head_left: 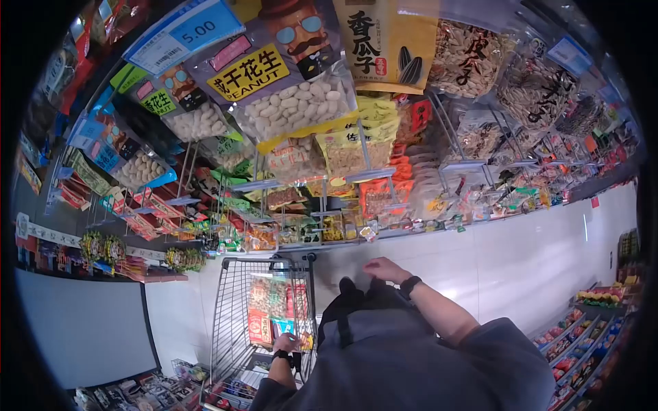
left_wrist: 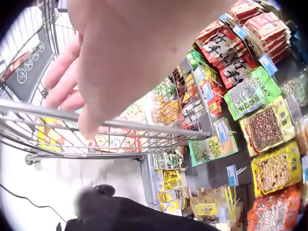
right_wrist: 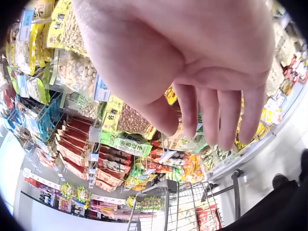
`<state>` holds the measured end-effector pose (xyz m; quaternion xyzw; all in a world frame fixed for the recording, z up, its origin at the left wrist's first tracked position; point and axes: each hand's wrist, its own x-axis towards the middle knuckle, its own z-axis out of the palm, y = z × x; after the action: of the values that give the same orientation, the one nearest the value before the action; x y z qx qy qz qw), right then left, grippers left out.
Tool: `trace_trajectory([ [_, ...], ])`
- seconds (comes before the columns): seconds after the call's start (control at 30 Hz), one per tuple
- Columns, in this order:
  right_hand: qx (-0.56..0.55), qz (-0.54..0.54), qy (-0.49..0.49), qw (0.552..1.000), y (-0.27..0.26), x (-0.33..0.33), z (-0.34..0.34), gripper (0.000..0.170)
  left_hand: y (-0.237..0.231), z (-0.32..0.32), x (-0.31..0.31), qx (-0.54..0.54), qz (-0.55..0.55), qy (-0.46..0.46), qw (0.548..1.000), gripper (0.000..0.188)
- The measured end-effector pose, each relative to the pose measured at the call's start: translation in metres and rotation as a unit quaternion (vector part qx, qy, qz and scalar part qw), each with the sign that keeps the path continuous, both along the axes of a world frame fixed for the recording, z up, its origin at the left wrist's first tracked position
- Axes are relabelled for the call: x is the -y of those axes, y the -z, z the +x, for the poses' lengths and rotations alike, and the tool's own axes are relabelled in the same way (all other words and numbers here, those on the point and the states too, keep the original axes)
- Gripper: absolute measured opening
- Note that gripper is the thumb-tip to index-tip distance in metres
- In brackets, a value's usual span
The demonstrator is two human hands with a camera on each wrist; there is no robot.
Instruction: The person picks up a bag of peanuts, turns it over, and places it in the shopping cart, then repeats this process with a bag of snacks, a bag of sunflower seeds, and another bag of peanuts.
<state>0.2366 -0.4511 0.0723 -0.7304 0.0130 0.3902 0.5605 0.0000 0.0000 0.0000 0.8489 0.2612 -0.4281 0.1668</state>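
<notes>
My left hand [head_left: 288, 342] is over the right side of the shopping cart [head_left: 218, 308], its fingers loosely bent. In the left wrist view, this hand [left_wrist: 110, 62] has its thumb across the cart's metal rim [left_wrist: 159, 129]; whether it touches the rim is unclear. Packaged nuts and a red pack [head_left: 260, 325] lie in the cart. My right hand [head_left: 387, 270] is held in front of my body with nothing in it. In the right wrist view, that hand's [right_wrist: 192, 62] fingers hang relaxed, with the snack shelves behind them.
Hanging bags fill the shelf ahead, among them a purple peanut bag [head_left: 295, 103] and a yellow sunflower seed bag [head_left: 391, 48]. Pale tiled floor [head_left: 521, 246] runs between this shelf and a slanted snack rack [head_left: 582, 342] at the right. My shoes show beside the cart.
</notes>
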Motion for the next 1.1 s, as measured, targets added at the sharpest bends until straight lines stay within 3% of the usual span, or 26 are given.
trace_trajectory([
  [0.07, 0.020, 0.035, 0.003, 0.999, 0.009, -0.010, 0.003, 0.033, 0.009, 0.001, -0.012, -0.052, -0.055, -0.098, 0.992, 0.043],
  [0.1, 0.031, -0.001, 0.005, 1.000, -0.002, 0.021, 0.010, 0.033, 0.007, 0.020, 0.040, -0.042, -0.071, -0.038, 0.996, 0.046],
  [0.17, 0.049, 0.000, 0.008, 0.999, -0.005, 0.014, 0.008, 0.032, 0.022, 0.016, 0.036, -0.032, -0.074, -0.004, 0.997, 0.046],
  [0.27, -0.003, 0.005, 0.031, 1.000, -0.019, 0.006, 0.013, 0.032, -0.019, 0.036, 0.047, -0.053, -0.103, 0.018, 0.993, 0.046],
  [0.37, 0.011, 0.005, 0.067, 0.998, -0.019, 0.010, 0.018, 0.033, 0.018, 0.036, 0.044, -0.062, -0.155, 0.054, 0.985, 0.047],
  [0.43, 0.008, -0.001, 0.104, 0.995, -0.044, 0.009, 0.019, 0.034, -0.003, 0.047, 0.056, -0.081, -0.170, 0.067, 0.980, 0.051],
  [0.5, 0.003, -0.010, 0.135, 0.991, -0.056, 0.007, 0.017, 0.034, -0.010, 0.049, 0.065, -0.035, -0.130, 0.147, 0.980, 0.052],
  [0.53, 0.011, 0.013, 0.154, 0.988, -0.056, 0.007, 0.015, 0.035, -0.002, 0.049, 0.060, -0.076, -0.153, 0.131, 0.976, 0.057],
  [0.63, 0.010, 0.041, 0.176, 0.984, -0.069, 0.013, 0.014, 0.033, -0.001, 0.058, 0.057, -0.133, -0.074, 0.190, 0.970, 0.083],
  [0.7, -0.004, 0.084, 0.195, 0.977, -0.076, 0.020, 0.020, 0.029, -0.003, 0.076, 0.057, -0.120, -0.047, 0.158, 0.979, 0.087],
  [0.73, 0.001, 0.087, 0.189, 0.978, -0.080, 0.026, 0.027, 0.029, -0.003, 0.089, 0.058, -0.021, -0.059, 0.125, 0.990, 0.082],
  [0.8, 0.088, 0.123, 0.189, 0.970, -0.088, 0.041, 0.045, 0.025, -0.034, 0.142, 0.072, 0.071, -0.070, 0.091, 0.991, 0.075],
  [0.87, 0.147, 0.099, 0.207, 0.962, -0.090, 0.057, 0.072, 0.028, -0.086, 0.203, 0.106, 0.159, -0.184, 0.011, 0.970, 0.058],
  [0.9, 0.205, 0.071, 0.228, 0.949, -0.093, 0.064, 0.088, 0.030, -0.088, 0.229, 0.116, 0.245, -0.250, 0.021, 0.937, 0.051],
  [0.93, 0.208, 0.077, 0.226, 0.948, -0.104, 0.065, 0.101, 0.030, -0.129, 0.256, 0.144, 0.275, -0.321, -0.037, 0.905, 0.046],
  [1.0, 0.284, 0.120, 0.302, 0.902, -0.134, 0.061, 0.123, 0.048, -0.183, 0.299, 0.189, 0.421, -0.358, -0.033, 0.833, 0.046],
  [1.03, 0.286, 0.124, 0.301, 0.901, -0.136, 0.061, 0.132, 0.048, -0.210, 0.316, 0.209, 0.461, -0.365, -0.036, 0.808, 0.049],
  [1.1, 0.368, 0.037, 0.302, 0.879, -0.139, 0.061, 0.152, 0.068, -0.238, 0.349, 0.240, 0.507, -0.370, -0.036, 0.778, 0.053],
])
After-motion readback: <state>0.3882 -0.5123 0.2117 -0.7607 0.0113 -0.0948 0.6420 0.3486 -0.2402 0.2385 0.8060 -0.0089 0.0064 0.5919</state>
